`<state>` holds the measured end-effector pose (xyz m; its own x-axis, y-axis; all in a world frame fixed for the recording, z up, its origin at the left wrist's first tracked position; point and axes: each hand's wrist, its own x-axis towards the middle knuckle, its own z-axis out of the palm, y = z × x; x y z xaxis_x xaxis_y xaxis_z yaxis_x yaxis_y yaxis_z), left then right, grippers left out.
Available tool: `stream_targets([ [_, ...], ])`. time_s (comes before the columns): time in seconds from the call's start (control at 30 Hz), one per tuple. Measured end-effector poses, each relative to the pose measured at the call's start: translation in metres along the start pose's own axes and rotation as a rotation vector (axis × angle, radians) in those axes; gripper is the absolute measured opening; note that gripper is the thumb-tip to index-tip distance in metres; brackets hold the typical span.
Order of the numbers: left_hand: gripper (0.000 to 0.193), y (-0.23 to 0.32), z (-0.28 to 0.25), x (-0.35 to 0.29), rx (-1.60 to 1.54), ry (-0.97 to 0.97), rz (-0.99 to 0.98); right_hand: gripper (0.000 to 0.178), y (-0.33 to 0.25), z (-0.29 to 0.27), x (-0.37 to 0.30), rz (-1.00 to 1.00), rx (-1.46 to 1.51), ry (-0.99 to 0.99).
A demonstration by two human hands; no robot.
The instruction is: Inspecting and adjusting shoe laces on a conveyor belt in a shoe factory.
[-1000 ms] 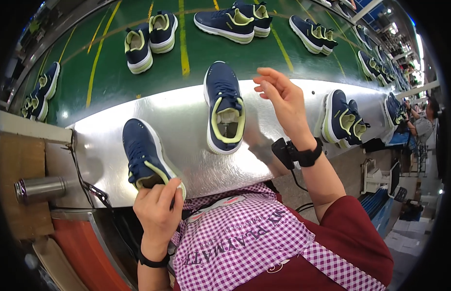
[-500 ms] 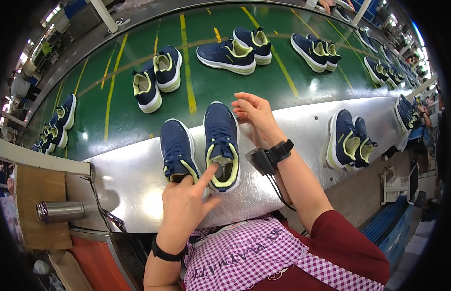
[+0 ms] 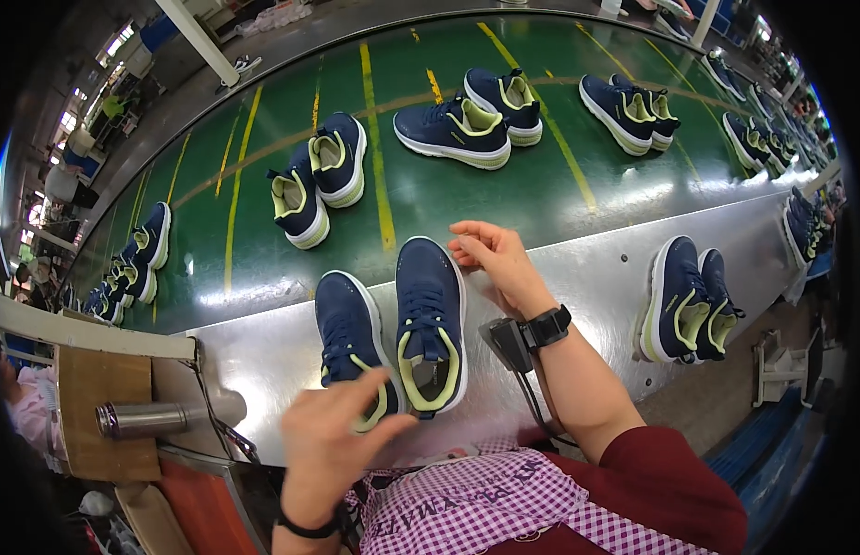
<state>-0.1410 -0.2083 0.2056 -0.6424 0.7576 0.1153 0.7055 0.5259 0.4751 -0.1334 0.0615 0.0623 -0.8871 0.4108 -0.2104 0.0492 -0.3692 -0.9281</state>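
Two navy sneakers with lime-green linings and white soles stand side by side on the metal ledge, toes facing away from me. My left hand (image 3: 333, 435), slightly blurred, is at the heel of the left sneaker (image 3: 348, 319) and covers part of its opening. Its thumb and forefinger are spread, with nothing visible between them. The right sneaker (image 3: 431, 287) shows its dark insole. Beside that sneaker's toe is my right hand (image 3: 499, 264), fingers loosely bent and apart, holding nothing; whether it touches the shoe I cannot tell.
A green belt (image 3: 448, 199) with yellow lines runs beyond the metal ledge (image 3: 578, 264), carrying several pairs of similar sneakers. Another pair (image 3: 681, 305) stands on the ledge to the right. A metal flask (image 3: 143, 419) lies at left near a cardboard panel (image 3: 106, 379).
My left hand has drawn back from the right sneaker's opening toward the lower left. My right hand stays beside the toe. The whole scene sits lower in the picture.
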Motion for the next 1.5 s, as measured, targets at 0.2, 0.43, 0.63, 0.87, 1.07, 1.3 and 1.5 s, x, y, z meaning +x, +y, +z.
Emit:
stream_targets([
  [0.2, 0.058, -0.117, -0.014, 0.09, 0.263, 0.239, 0.179, 0.028, 0.004, 0.008, 0.0, -0.031, -0.047, -0.045],
  [0.43, 0.101, -0.196, 0.013, 0.192, 0.383, -0.172, 0.011, 0.029, 0.007, 0.012, 0.003, -0.067, -0.167, -0.024],
  [0.63, 0.1, -0.184, 0.022, 0.252, 0.412, -0.189, -0.007, 0.03, 0.006, 0.012, 0.005, -0.087, -0.231, -0.004],
  [0.87, 0.094, -0.178, 0.049, 0.273, 0.34, -0.311, -0.206, 0.029, 0.009, 0.021, 0.007, -0.106, -0.246, -0.01],
  [1.07, 0.078, -0.189, 0.007, 0.228, 0.123, -0.124, -0.203, 0.028, 0.01, 0.02, 0.009, -0.051, -0.204, -0.031],
  [1.3, 0.057, -0.189, -0.07, 0.071, 0.023, -0.027, -0.442, 0.028, 0.011, 0.017, 0.009, -0.088, -0.211, 0.002],
  [1.5, 0.051, -0.141, -0.084, -0.056, 0.292, -0.245, -0.324, 0.027, 0.019, 0.016, 0.018, -0.166, -0.267, 0.006],
])
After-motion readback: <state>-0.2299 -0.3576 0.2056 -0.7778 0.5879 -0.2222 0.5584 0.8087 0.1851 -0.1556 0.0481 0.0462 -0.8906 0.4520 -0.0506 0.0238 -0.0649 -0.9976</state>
